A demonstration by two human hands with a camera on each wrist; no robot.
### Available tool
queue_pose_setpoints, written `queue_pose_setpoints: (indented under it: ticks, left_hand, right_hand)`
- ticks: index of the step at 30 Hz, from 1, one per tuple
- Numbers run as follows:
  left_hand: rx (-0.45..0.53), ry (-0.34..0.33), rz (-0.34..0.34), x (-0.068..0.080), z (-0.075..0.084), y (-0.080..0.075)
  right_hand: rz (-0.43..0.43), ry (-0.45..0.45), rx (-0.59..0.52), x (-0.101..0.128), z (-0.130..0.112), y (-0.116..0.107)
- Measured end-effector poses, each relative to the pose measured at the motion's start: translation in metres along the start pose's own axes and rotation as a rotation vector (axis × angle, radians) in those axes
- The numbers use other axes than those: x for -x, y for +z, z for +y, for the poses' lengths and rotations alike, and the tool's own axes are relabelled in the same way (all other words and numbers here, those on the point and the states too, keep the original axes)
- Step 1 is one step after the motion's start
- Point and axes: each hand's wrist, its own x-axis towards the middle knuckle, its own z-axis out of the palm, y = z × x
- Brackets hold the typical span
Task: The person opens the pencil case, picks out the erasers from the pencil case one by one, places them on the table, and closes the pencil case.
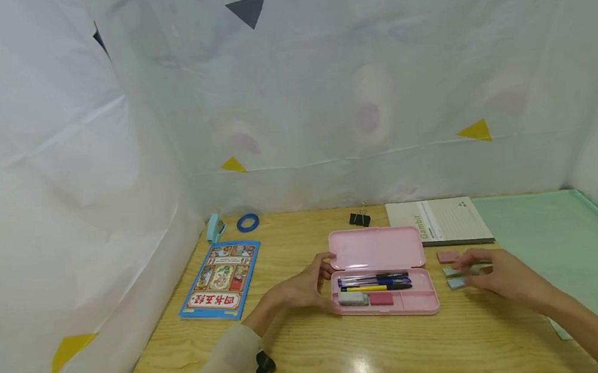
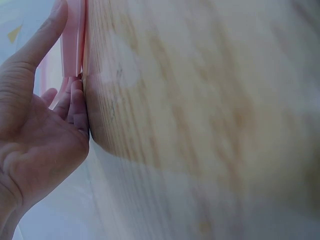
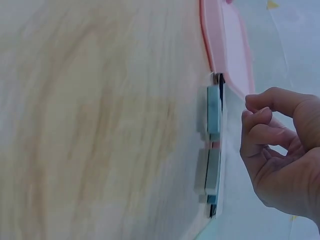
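Observation:
A pink pencil case (image 1: 418, 302) lies on the table with its lid folded back. Inside it are pens (image 1: 375, 281), a whitish block (image 1: 353, 298) and a dark pink eraser (image 1: 381, 299). My left hand (image 1: 308, 286) grips the case's left end, thumb at the front corner and fingers near the hinge. To the right of the case, my right hand (image 1: 507, 274) hovers over several small eraser-like blocks, fingers loosely bent and nothing between them. Among those blocks are a pink one (image 1: 448, 257) and a light blue one (image 3: 213, 110); a greenish one (image 3: 213, 172) is partly covered in the head view.
A notebook (image 1: 448, 220) and a green mat (image 1: 559, 245) lie at the right. Behind the case sits a black binder clip (image 1: 360, 219). On the left are a blue-edged book (image 1: 220, 281), a light blue stapler (image 1: 215, 228) and a blue tape ring (image 1: 248, 222).

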Motion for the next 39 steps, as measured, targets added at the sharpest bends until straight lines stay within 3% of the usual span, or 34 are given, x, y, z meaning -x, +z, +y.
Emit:
queue_pose_setpoints:
  ticks: [6,15,19,23,26,33,39]
  left_hand:
    - [0.0,-0.012,0.003,-0.001,-0.001,0.0]
    - [-0.013,-0.015,0.003,-0.001,-0.002,0.002]
    - [-0.015,-0.014,0.005,-0.001,-0.002,0.002]
    - [-0.014,-0.025,0.01,0.0,-0.001,0.002]
    - [-0.011,-0.025,0.009,0.0,-0.001,0.001]
    - [-0.015,-0.016,0.009,-0.001,-0.001,0.001]
    - [-0.025,-0.019,0.008,0.001,0.0,0.0]
  right_hand:
    - [-0.05,-0.004,-0.178,-0.006,-0.016,0.015]
    - [-0.137,-0.047,-0.201,-0.018,-0.036,0.046]
    - [-0.212,-0.012,-0.268,-0.019,-0.046,0.057]
    - [-0.266,-0.035,-0.311,-0.019,-0.053,0.067]
    - [-0.278,-0.077,-0.297,-0.02,-0.056,0.074]
    - [-0.283,-0.147,-0.143,-0.024,-0.061,0.085]
    - [-0.303,-0.164,-0.117,-0.023,-0.063,0.085]
